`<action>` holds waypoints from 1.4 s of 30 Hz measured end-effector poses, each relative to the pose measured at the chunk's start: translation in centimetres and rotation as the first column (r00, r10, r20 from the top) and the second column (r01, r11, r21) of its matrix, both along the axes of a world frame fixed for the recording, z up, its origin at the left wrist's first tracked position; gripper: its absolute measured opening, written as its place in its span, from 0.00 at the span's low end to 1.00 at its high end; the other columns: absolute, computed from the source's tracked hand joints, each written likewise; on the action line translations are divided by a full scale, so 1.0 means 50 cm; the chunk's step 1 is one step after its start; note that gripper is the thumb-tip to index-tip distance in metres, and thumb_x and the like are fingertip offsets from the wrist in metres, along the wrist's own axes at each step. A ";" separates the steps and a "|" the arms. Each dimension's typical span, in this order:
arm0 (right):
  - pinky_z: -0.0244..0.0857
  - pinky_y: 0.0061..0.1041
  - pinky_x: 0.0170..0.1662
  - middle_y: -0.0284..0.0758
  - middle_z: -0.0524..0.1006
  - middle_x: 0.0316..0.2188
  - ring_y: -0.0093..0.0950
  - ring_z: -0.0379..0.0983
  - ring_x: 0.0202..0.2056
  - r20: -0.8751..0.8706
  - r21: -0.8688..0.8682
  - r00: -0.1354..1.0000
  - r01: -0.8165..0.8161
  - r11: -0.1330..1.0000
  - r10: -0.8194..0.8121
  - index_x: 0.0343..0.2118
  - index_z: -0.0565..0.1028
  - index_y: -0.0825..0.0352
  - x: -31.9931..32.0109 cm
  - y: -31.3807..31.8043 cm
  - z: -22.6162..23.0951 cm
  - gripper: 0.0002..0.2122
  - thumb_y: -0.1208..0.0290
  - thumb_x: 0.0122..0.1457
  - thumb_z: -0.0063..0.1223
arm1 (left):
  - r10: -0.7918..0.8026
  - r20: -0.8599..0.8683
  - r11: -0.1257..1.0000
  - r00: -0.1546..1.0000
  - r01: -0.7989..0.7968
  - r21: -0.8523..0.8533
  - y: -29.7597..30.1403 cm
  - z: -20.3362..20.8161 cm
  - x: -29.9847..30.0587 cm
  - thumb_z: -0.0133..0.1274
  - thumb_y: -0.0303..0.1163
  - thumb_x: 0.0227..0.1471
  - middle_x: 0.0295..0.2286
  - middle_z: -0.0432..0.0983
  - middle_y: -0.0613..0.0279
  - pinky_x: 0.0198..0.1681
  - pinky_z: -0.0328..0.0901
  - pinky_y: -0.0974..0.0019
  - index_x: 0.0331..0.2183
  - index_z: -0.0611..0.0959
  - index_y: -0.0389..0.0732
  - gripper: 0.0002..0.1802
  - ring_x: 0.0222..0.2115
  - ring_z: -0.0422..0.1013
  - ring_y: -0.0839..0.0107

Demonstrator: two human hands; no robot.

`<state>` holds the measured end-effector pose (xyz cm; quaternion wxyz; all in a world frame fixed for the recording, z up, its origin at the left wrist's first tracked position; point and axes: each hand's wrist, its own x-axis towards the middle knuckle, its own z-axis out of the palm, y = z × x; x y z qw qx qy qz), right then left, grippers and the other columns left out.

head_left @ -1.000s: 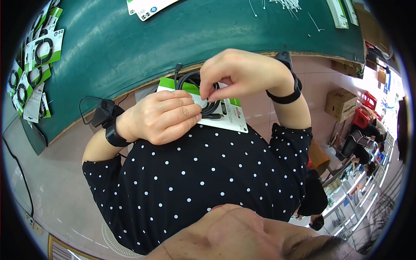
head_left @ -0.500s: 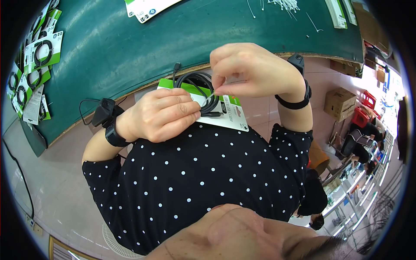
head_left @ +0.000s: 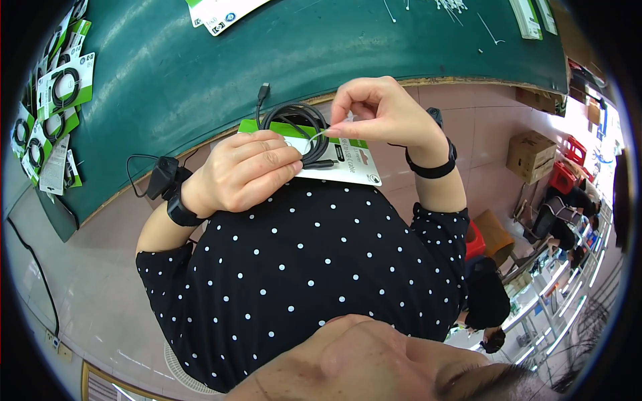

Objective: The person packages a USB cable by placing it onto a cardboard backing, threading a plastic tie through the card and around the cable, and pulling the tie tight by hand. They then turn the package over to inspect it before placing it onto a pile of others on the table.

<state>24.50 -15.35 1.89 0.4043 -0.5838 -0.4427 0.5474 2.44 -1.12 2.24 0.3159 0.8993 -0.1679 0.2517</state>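
Note:
A coiled black cable lies on a white and green packaging card at the table's near edge. My left hand is closed on the card's left side, with its fingertips beside the coil. Between thumb and forefinger, my right hand pinches a thin white cable tie, which curves over the coil's right part. One cable plug sticks out beyond the card over the green table. The other plug rests on the card. My left fingers hide part of the card.
Several carded cables are piled at the table's left end. More white cards lie at the far edge, loose cable ties at the far right, and a stack of cards beside them. A cardboard box stands on the floor.
My right hand has moved slightly down and turned, still pinching the tie, whose strip now shows more plainly. The card and coil have shifted slightly up and left in view.

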 end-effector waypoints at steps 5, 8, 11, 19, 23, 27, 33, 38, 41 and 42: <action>0.50 0.15 0.21 0.26 0.73 0.20 0.12 0.61 0.18 0.080 0.068 0.992 -0.103 0.992 0.097 0.25 0.79 0.66 0.038 -0.028 -0.021 0.07 0.69 0.49 0.65 | -0.009 -0.004 1.000 1.000 0.009 0.003 -0.005 -0.003 0.001 0.59 0.21 0.37 0.29 0.79 0.54 0.33 0.72 0.63 0.26 0.81 0.33 0.08 0.28 0.77 0.62; 0.52 0.15 0.22 0.29 0.75 0.23 0.14 0.64 0.20 0.082 0.132 0.994 -0.078 0.988 0.067 0.26 0.78 0.68 0.038 -0.028 -0.013 0.06 0.72 0.50 0.64 | -0.009 -0.012 1.000 1.000 0.010 0.007 -0.007 -0.001 0.002 0.59 0.21 0.37 0.28 0.79 0.54 0.33 0.72 0.63 0.26 0.81 0.33 0.08 0.28 0.77 0.62; 0.56 0.16 0.24 0.32 0.75 0.26 0.18 0.67 0.22 0.010 0.180 1.000 0.017 0.983 -0.019 0.26 0.77 0.71 0.014 -0.025 0.008 0.05 0.77 0.50 0.62 | -0.008 -0.020 1.000 1.000 0.008 0.009 -0.009 -0.001 0.004 0.59 0.21 0.37 0.28 0.79 0.54 0.33 0.72 0.63 0.26 0.81 0.33 0.08 0.28 0.77 0.62; 0.71 0.23 0.32 0.39 0.80 0.33 0.26 0.79 0.35 -0.514 0.064 0.857 0.019 0.998 0.017 0.31 0.73 0.71 -0.047 -0.029 0.001 0.04 0.82 0.53 0.57 | 0.000 -0.032 1.000 0.999 0.001 0.026 -0.008 0.003 0.008 0.59 0.22 0.38 0.28 0.79 0.55 0.33 0.72 0.63 0.27 0.81 0.34 0.08 0.28 0.77 0.62; 0.72 0.25 0.32 0.39 0.80 0.31 0.29 0.79 0.33 -0.080 0.427 0.990 -0.075 0.901 0.121 0.30 0.73 0.69 -0.046 -0.033 0.001 0.05 0.83 0.52 0.58 | 0.015 -0.036 1.000 0.999 -0.014 0.023 -0.008 0.005 0.006 0.59 0.22 0.37 0.28 0.79 0.55 0.33 0.72 0.64 0.27 0.81 0.34 0.08 0.28 0.77 0.62; 0.72 0.26 0.33 0.38 0.80 0.30 0.32 0.79 0.32 0.056 0.503 0.996 -0.093 0.859 0.075 0.30 0.74 0.68 -0.054 -0.043 0.012 0.06 0.82 0.51 0.59 | 0.002 -0.040 1.000 0.999 -0.001 0.012 -0.008 0.007 0.007 0.60 0.22 0.36 0.28 0.79 0.55 0.33 0.72 0.64 0.27 0.81 0.35 0.09 0.28 0.77 0.61; 0.71 0.28 0.32 0.36 0.80 0.31 0.32 0.78 0.31 0.225 0.603 0.973 -0.176 0.778 0.046 0.31 0.76 0.68 -0.059 -0.050 0.017 0.07 0.81 0.48 0.60 | 0.005 -0.055 1.000 0.998 -0.004 0.013 -0.010 0.004 0.003 0.60 0.22 0.35 0.29 0.79 0.55 0.32 0.71 0.64 0.27 0.81 0.35 0.10 0.29 0.77 0.60; 0.69 0.28 0.29 0.36 0.79 0.32 0.31 0.77 0.29 0.348 0.698 0.935 -0.206 0.686 -0.073 0.30 0.77 0.69 -0.068 -0.046 0.009 0.08 0.80 0.45 0.60 | 0.015 -0.064 1.000 0.998 -0.014 0.018 -0.010 0.006 0.004 0.61 0.22 0.35 0.29 0.79 0.55 0.32 0.71 0.64 0.27 0.81 0.35 0.10 0.29 0.77 0.60; 0.67 0.27 0.28 0.36 0.78 0.31 0.31 0.76 0.28 0.423 0.687 0.897 -0.223 0.692 -0.130 0.30 0.78 0.69 -0.060 -0.047 0.006 0.08 0.79 0.44 0.60 | 0.034 -0.068 0.999 0.997 -0.035 -0.004 -0.014 0.005 0.003 0.61 0.21 0.34 0.29 0.79 0.55 0.32 0.71 0.64 0.27 0.80 0.35 0.11 0.29 0.77 0.60; 0.67 0.26 0.28 0.36 0.78 0.31 0.31 0.76 0.28 0.459 0.681 0.874 -0.231 0.695 -0.158 0.30 0.78 0.69 -0.058 -0.047 0.005 0.09 0.79 0.43 0.59 | 0.035 -0.069 0.999 0.997 -0.036 -0.006 -0.015 0.006 0.004 0.61 0.21 0.34 0.29 0.79 0.55 0.32 0.71 0.64 0.27 0.80 0.35 0.11 0.29 0.77 0.60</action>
